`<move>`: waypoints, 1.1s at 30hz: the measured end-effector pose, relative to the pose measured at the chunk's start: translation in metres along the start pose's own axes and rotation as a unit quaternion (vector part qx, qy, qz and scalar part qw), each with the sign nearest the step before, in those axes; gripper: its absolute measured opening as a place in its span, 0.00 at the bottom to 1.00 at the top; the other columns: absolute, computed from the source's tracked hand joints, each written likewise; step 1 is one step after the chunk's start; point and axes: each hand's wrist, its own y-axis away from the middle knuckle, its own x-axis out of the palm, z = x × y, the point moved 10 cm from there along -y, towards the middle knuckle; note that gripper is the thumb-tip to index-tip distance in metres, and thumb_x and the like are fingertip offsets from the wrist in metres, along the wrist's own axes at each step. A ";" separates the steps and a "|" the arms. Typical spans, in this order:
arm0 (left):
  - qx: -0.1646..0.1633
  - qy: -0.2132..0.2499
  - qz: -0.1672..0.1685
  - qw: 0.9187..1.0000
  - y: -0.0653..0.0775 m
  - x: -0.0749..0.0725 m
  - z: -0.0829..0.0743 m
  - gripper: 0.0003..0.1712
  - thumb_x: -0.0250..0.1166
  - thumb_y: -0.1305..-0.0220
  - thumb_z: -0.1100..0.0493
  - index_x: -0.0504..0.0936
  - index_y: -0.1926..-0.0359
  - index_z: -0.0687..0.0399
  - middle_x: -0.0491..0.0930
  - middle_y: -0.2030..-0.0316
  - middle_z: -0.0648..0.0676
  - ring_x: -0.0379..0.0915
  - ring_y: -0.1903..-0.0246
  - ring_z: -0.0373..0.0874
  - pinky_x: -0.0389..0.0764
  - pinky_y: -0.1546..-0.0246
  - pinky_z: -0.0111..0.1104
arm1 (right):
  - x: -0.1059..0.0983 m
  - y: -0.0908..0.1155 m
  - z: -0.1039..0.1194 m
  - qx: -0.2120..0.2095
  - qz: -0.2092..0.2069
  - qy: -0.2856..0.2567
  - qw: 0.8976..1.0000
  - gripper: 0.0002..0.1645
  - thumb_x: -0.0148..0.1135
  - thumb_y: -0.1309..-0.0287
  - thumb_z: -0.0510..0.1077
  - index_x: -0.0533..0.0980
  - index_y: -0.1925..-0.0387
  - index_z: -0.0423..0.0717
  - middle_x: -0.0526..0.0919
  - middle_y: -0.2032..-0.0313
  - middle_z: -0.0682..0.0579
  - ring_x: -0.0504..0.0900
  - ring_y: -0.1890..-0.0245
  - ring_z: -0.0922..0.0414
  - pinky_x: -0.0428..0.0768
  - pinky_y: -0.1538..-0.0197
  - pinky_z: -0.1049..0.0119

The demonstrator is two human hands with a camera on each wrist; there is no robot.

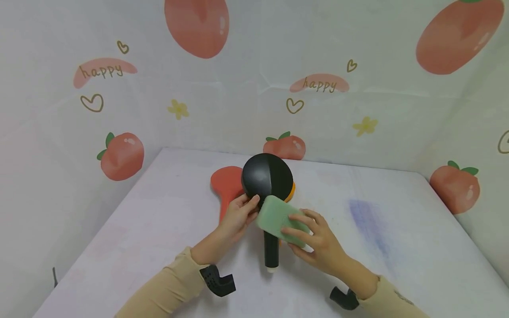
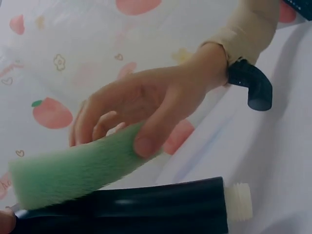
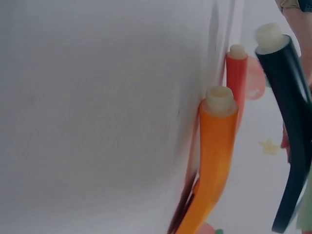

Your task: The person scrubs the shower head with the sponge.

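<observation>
A black paddle-like thing has a round, glossy head and a long handle ending in a white threaded tip. My left hand grips it at the neck, just below the head. With spread fingers and thumb, my right hand holds a light green sponge by its edges. The sponge lies slanted across the upper handle, hiding part of it. In the left wrist view its rough side faces the black handle; whether they touch I cannot tell.
Beneath the black thing on the white table lie a similar red one, to the left, and an orange one, mostly covered in the head view. A white fruit-patterned cloth stands behind the table.
</observation>
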 end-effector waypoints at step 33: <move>0.016 0.052 0.027 0.998 0.003 0.002 -0.009 0.25 0.53 0.33 0.65 0.63 0.37 0.70 0.77 0.61 0.47 0.76 0.63 0.33 0.81 0.61 0.24 | -0.012 -0.020 -0.019 0.018 0.038 0.006 0.999 0.19 0.44 0.35 0.54 0.81 0.58 0.57 0.77 0.51 0.45 0.70 0.48 0.40 0.73 0.49 0.48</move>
